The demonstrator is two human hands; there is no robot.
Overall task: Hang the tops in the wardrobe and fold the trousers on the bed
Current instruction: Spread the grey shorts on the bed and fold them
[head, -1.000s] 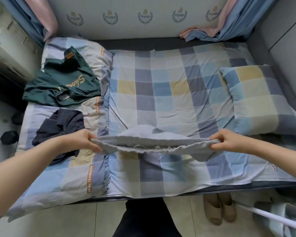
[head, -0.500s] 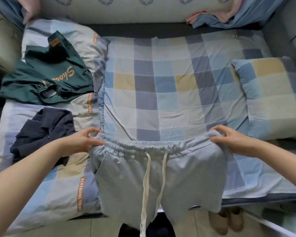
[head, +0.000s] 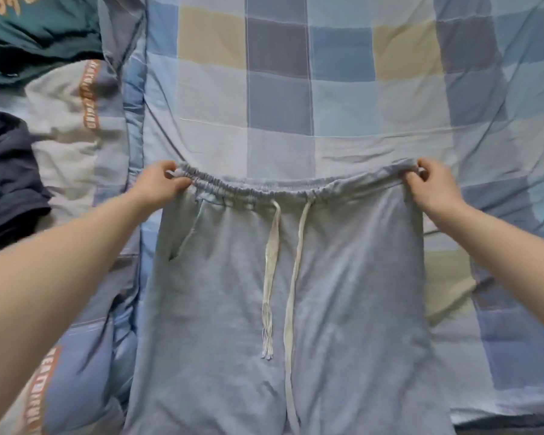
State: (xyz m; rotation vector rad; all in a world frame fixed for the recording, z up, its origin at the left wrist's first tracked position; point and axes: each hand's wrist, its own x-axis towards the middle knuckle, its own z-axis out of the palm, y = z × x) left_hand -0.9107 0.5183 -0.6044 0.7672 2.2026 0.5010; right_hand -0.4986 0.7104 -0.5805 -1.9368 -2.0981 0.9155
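Trousers (head: 283, 293) now spread flat on bed (head: 296, 89), waistband corners pinched in left grip (head: 161, 186) and right grip (head: 431, 189); ready for folding.

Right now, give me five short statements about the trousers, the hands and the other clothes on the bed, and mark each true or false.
1. Both hands, left hand and right hand, pinch the waistband of the grey trousers. True.
2. The trousers are already folded in half. False: they are spread open, front up.
3. The white drawstring is tied in a bow. False: its two ends hang loose.
4. A green top lies at the upper left. True.
5. A dark navy garment lies right of the trousers. False: it lies to their left.
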